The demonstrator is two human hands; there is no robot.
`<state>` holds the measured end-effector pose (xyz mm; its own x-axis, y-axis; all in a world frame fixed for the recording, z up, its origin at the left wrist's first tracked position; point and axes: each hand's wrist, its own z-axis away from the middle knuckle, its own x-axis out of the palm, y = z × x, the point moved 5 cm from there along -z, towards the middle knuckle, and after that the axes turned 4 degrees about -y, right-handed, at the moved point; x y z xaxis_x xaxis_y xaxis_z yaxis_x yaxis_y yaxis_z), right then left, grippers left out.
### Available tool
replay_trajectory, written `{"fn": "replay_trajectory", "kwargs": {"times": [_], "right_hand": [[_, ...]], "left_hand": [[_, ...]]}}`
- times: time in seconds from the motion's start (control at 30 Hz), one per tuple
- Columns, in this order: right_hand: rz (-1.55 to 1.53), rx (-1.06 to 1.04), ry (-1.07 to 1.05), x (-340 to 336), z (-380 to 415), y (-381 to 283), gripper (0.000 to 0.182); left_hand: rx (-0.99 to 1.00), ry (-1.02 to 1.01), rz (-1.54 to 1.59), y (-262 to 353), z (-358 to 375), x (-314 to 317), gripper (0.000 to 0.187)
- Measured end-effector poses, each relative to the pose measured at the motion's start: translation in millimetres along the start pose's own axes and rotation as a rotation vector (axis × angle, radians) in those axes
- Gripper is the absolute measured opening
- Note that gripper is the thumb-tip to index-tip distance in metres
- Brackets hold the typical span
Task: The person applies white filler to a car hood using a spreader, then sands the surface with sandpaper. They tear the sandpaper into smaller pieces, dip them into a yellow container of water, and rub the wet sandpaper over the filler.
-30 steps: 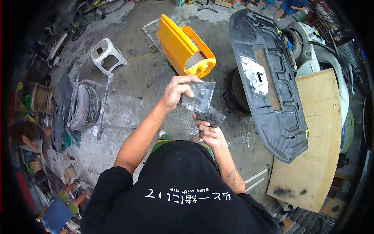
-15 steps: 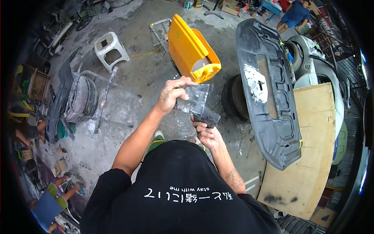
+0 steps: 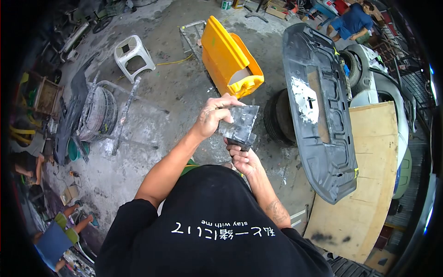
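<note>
My left hand (image 3: 214, 116) pinches a grey, smeared flat plate (image 3: 244, 123) between thumb and fingers. Below it, my right hand (image 3: 243, 159) grips a smaller dark blade (image 3: 244, 142), which is partly hidden under the plate's lower edge. The two flat pieces overlap. Just beyond my hands stands a yellow plastic container (image 3: 226, 57) with an open side. To the right, a long dark grey moulded panel (image 3: 334, 120) with a white patch (image 3: 303, 99) rests by a stack of dark tyres (image 3: 278, 117).
A white stool (image 3: 134, 55) stands at the upper left, with a dusty wheel (image 3: 99, 113) on a frame below it. A plywood sheet (image 3: 357, 184) lies right. People are at the upper right (image 3: 353, 23), lower left (image 3: 55, 242) and left edge (image 3: 28, 165).
The plate in my left hand has moved slightly right and down over the dark blade, covering more of it. The person at the upper right has shifted posture.
</note>
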<state>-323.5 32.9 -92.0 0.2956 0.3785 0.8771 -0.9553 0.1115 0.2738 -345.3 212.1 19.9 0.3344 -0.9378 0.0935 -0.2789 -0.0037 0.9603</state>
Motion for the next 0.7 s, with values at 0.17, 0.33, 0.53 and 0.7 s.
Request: {"fn": "replay_trajectory", "kwargs": {"times": [0.17, 0.33, 0.53, 0.7], "right_hand": [[0.224, -0.127, 0.172, -21.9, -8.6, -12.2, 0.020], [0.681, -0.560, 0.350, -30.0, 3.4, -50.6, 0.012], [0.937, -1.056, 0.319, 67.5, 52.4, -56.7, 0.030], [1.069, -1.177, 0.261, 114.3, 54.5, -36.2, 0.038]], "left_hand": [[-0.018, -0.026, 0.016, -10.2, -0.9, 5.1, 0.043], [-0.131, 0.110, 0.570, -2.5, 8.5, 0.3, 0.049], [-0.071, 0.176, 0.567, 1.5, 22.2, -7.7, 0.062], [-0.014, 0.221, 0.433, 4.9, 35.0, 21.7, 0.062]]}}
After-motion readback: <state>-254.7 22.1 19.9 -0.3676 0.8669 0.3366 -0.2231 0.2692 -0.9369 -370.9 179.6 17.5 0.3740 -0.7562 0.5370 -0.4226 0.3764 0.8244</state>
